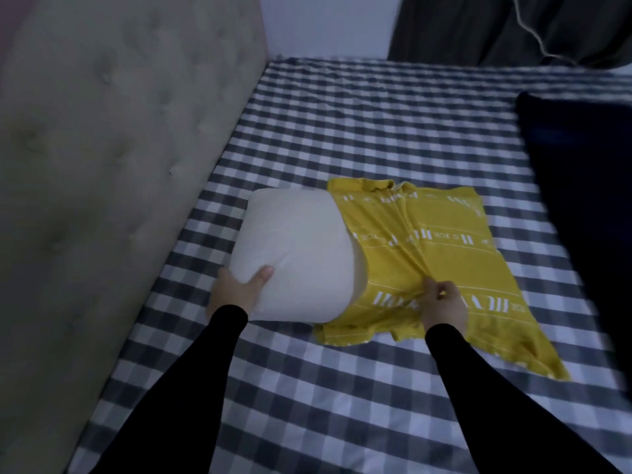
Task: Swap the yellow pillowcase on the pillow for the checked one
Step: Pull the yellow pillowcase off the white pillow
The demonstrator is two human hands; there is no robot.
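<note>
A white pillow point(294, 248) lies on the bed, its left part bare and its right end still inside the yellow pillowcase point(444, 254) with white lettering. The case lies mostly flat and empty to the right of the pillow. My left hand point(236, 289) grips the pillow's near left corner, thumb on top. My right hand point(443, 301) pinches a bunched fold of the yellow fabric near its front edge. I see no separate checked pillowcase.
The bed has a grey and white checked sheet point(342, 398). A tufted beige headboard point(102, 165) runs along the left. A dark blue blanket point(581, 200) covers the right side. Dark curtains point(513, 25) and a thin cord point(533, 32) hang at the back.
</note>
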